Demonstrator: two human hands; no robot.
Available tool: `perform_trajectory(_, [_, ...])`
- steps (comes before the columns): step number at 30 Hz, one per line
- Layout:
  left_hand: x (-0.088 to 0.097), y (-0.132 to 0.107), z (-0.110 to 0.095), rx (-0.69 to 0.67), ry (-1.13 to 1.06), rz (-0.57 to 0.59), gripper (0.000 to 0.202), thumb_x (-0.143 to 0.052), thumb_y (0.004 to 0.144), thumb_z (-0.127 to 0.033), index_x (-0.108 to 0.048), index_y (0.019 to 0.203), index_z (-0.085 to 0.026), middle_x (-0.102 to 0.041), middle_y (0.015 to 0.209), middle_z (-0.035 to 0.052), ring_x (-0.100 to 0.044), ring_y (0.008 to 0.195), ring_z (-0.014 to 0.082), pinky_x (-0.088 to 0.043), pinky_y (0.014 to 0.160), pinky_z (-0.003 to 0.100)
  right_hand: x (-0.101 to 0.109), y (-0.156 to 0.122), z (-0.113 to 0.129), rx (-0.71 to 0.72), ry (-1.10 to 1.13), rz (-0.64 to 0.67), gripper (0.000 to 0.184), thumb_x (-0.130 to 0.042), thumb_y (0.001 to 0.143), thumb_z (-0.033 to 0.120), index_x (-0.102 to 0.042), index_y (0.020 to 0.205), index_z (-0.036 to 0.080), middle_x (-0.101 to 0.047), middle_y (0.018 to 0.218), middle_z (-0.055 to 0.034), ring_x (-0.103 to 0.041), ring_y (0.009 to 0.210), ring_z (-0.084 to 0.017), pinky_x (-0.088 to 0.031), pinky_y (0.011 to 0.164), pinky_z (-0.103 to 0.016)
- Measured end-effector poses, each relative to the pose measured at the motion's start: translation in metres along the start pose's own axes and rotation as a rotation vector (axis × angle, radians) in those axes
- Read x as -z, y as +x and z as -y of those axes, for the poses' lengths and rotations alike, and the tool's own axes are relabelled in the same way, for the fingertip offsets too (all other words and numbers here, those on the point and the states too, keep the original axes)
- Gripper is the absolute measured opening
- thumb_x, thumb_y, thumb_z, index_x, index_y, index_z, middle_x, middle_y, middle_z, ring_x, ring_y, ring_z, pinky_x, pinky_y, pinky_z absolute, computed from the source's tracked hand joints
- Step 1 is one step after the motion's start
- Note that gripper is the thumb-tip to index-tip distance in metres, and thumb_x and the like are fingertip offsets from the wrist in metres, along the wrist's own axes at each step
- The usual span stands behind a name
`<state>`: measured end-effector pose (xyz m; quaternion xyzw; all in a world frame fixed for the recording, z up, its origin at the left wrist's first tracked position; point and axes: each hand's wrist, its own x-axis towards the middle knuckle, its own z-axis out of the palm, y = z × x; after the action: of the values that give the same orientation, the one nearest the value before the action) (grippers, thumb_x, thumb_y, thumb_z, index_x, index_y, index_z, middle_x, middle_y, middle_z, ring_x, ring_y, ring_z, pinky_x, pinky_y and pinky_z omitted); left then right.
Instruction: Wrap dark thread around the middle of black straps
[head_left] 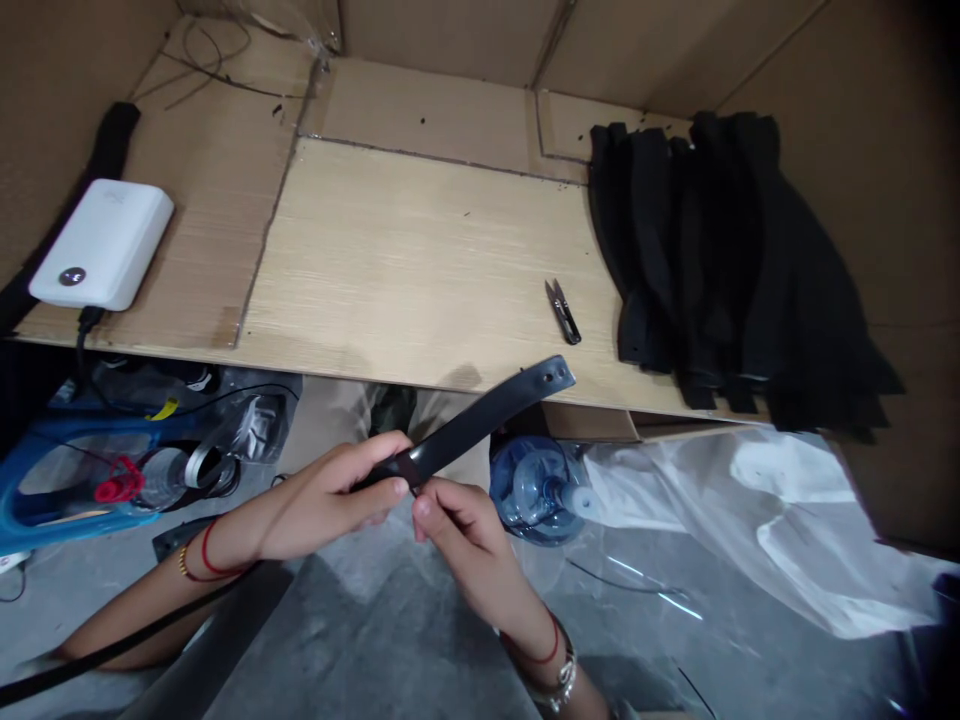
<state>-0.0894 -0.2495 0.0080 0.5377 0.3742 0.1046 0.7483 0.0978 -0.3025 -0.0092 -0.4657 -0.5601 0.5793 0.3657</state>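
Cardboard walls [442, 30] surround a pale wood-grain board [420, 250] above a grey concrete floor [360, 640]. At upper left lies a white power bank [101, 245]; below the board at far left sits a blue frame [45, 480]. At lower centre, the left hand [322, 495] curls its fingers firmly around a black strap [472, 430], whose punched end rises toward the upper right, over the board's front edge. Just beside it, the right hand [465, 525] pinches the strap between thumb and fingers. Further right, thread snips [562, 312] lie on the board near a heap of black straps [720, 260]. Below the board are a blue water jug [536, 490] and clear plastic sheeting [780, 530].
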Motion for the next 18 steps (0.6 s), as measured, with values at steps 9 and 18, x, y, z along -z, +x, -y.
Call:
perform_trajectory(9, [-0.007,0.0,0.005,-0.044,-0.376,0.121,0.027,-0.051,0.097,-0.043,-0.037,0.108,-0.022,-0.038,0.058,-0.0114,-0.027,0.046,0.0052,-0.021,0.042,0.016,-0.025,-0.003,-0.015,-0.201,0.725,-0.243,0.048,-0.07,0.079,0.04,-0.04,0.048,0.019,-0.029,0.042,0.0086,-0.022,0.042,-0.006,-0.02,0.044,-0.023])
perform_trajectory(18, [-0.004,0.002,0.014,-0.079,-0.518,0.208,0.03,-0.053,0.096,-0.044,-0.036,0.108,-0.022,-0.039,0.06,-0.0112,-0.023,0.044,0.004,-0.02,0.039,0.014,-0.024,0.006,-0.02,-0.265,0.964,-0.223,0.04,-0.075,0.072,0.031,-0.047,0.046,0.017,-0.033,0.039,0.008,-0.025,0.039,-0.004,-0.019,0.041,-0.02])
